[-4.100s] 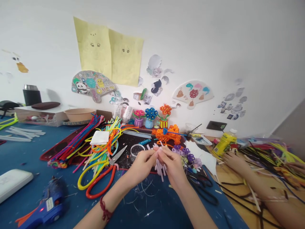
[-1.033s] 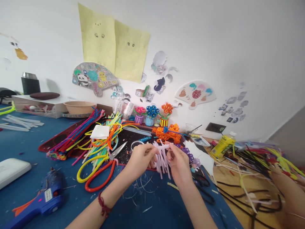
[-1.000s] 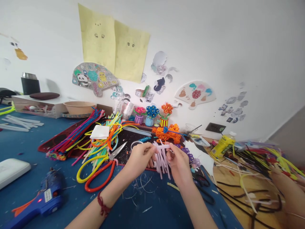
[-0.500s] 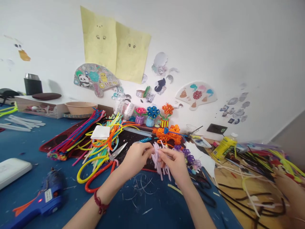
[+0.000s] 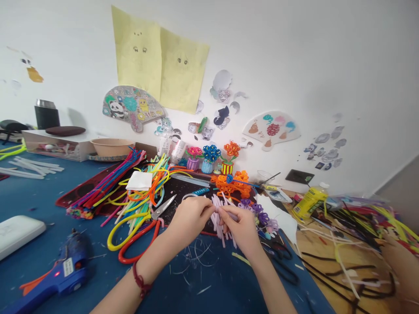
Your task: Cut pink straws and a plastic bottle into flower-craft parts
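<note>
My left hand point(image 5: 192, 216) and my right hand point(image 5: 241, 221) meet fingertip to fingertip, each pinching a short pale lilac pipe cleaner point(image 5: 216, 209). Most of that piece is covered by my fingers. Just beneath and behind them lies a pile of cut lilac pipe cleaners point(image 5: 217, 227) on the dark tray. Purple pipe-cleaner flowers point(image 5: 258, 213) rest beyond my right hand. To the left of my left hand are scissors point(image 5: 164, 206) with one yellow and one red handle loop.
A blue glue gun point(image 5: 68, 266) with a red light lies front left. Colourful pipe cleaners point(image 5: 111, 187) fill the tray's left. Orange flowers point(image 5: 240, 185) and small potted ones stand behind. Black-handled scissors point(image 5: 279, 257) lie right. A yellow bottle point(image 5: 310, 203) and a co-worker's arm point(image 5: 401, 266) are farther right.
A second ago my hands were apart with the lilac piece stretched between them; now the right fingertips have come left against the left ones. The co-worker's arm has moved right since the earliest frame.
</note>
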A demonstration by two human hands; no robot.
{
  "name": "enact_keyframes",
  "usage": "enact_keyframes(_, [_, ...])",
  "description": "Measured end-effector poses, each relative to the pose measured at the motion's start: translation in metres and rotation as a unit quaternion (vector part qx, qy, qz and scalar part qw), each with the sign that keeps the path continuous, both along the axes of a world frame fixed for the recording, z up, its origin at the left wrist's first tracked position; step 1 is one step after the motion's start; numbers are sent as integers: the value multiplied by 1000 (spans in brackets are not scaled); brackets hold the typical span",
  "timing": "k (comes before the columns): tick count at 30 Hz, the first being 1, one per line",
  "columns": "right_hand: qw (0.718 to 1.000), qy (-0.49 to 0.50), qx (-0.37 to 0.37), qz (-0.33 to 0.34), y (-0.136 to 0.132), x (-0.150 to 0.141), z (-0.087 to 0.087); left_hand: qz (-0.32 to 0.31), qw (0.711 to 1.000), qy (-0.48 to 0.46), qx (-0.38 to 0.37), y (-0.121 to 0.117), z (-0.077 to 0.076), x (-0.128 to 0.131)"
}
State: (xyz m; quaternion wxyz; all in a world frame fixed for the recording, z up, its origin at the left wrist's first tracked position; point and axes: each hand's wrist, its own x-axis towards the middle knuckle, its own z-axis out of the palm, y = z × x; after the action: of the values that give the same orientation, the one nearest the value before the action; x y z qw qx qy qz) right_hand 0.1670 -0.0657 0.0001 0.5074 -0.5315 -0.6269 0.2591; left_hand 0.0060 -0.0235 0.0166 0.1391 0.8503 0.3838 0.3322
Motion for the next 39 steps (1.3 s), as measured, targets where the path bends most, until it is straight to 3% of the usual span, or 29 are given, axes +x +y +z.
enact_keyframes(8, [999, -32, 16, -6, 0, 0, -2, -17, 999, -32, -15, -2, -2, -1])
enact_keyframes(15, [996, -67, 42, -32, -3, -4, 0, 25, 999, -17, 37, -6, -4, 5])
enact_keyframes(19, [988, -107, 95, -59, -5, -10, -2, 57, 989, 28, 131, -12, -8, 8])
enact_keyframes(22, [979, -129, 137, -77, -7, -15, -4, 50, 964, 109, 237, -18, -11, 9])
enact_keyframes(24, [977, -134, 144, -81, -7, -15, -4, 39, 954, 135, 263, -20, -12, 9])
enact_keyframes(27, [984, -109, 122, -69, -8, -14, -2, 37, 979, 44, 194, -19, -6, 8])
enact_keyframes(30, [994, -37, 80, -57, -8, -10, 2, -2, 994, -112, 14, -14, 4, 6])
enact_keyframes(32, [997, 5, 69, -46, -8, -8, 4, -60, 968, -203, -136, -11, 8, 5])
enact_keyframes(34, [997, 28, 65, -27, -7, -6, 5, -104, 918, -282, -259, -8, 9, 4])
enact_keyframes(36, [998, 35, 61, -8, -7, -5, 5, -125, 875, -335, -325, -6, 7, 4])
enact_keyframes(39, [997, 33, 66, 3, -7, -4, 5, -142, 851, -361, -354, -5, 5, 4])
